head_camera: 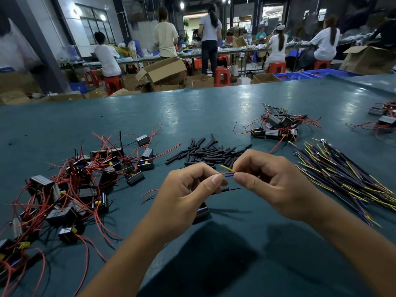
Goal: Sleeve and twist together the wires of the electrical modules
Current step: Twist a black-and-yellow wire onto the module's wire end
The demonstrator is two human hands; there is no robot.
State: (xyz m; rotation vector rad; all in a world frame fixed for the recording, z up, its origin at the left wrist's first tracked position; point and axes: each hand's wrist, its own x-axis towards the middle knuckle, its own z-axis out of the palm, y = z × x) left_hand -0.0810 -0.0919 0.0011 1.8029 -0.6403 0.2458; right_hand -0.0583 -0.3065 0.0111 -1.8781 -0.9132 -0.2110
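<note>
My left hand [190,189] pinches thin red wire ends [221,173] between thumb and forefinger. My right hand [272,185] pinches a yellow and a blue wire [228,170] that meet the red ends between the two hands. A small black module [201,212] hangs below my left hand, partly hidden by it, and a thin black lead [232,189] sticks out to the right under my fingers. Short black sleeves [211,153] lie heaped just beyond my hands.
A tangle of modules with red wires [70,189] covers the left of the green table [192,112]. A small group of modules [276,127] lies at the far right, and a bundle of yellow, blue and black wires [347,179] to the right. People work at benches behind.
</note>
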